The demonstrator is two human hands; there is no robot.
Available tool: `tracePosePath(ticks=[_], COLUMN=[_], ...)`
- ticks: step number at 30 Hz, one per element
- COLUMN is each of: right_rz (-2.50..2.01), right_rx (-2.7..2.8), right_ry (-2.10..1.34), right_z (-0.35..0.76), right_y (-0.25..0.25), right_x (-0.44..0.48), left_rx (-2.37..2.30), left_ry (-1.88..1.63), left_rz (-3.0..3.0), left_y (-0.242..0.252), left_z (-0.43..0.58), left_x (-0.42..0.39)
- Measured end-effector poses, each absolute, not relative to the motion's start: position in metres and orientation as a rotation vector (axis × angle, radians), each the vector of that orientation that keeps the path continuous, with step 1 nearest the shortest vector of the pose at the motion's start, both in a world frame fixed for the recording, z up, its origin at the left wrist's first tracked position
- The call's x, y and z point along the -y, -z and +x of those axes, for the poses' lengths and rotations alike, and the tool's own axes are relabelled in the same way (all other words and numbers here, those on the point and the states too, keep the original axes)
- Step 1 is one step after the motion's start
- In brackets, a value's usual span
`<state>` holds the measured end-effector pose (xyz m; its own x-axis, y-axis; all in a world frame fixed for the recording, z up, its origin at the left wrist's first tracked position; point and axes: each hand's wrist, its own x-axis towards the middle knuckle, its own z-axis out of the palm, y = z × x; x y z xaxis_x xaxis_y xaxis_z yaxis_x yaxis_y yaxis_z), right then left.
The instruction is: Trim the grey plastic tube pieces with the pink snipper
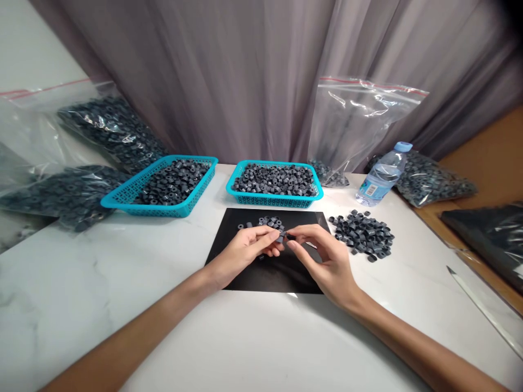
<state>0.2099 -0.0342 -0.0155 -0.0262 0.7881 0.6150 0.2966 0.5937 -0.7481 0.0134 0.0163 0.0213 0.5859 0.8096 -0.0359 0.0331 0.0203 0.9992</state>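
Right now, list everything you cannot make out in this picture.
All in the head view:
- grey pieces pinched between the left hand and right hand: the fingertips cover them, so their count and shape are unclear.
- water bottle: the label print is too small to read.
- bags at left: cut off by the frame edge.
- dark sheet at right: cut off by the edge and blurred.

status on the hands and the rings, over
Left hand and right hand both pinched on grey rings, fingertips meeting over the black mat. Loose pile right of the mat. Nothing blocking the hands.
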Motion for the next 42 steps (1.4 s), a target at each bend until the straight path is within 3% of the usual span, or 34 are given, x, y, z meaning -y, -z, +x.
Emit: tracePosePath(ticks=[23,42], right_rz=[-0.935,-1.026], right_rx=[1.612,1.508], right_ry=[-0.427,-0.736], right_z=[0.2099,0.2100], right_y=[0.0123,0.0123], right_x=[0.0328,0.0329], left_rx=[-0.729,-0.793], left_ry=[-0.646,-0.750], left_rz=[1.331,1.614], left_y=[-0.0214,-0.0149], left_z=[0.0143,0.0129], left_x=[-0.0125,-0.0208])
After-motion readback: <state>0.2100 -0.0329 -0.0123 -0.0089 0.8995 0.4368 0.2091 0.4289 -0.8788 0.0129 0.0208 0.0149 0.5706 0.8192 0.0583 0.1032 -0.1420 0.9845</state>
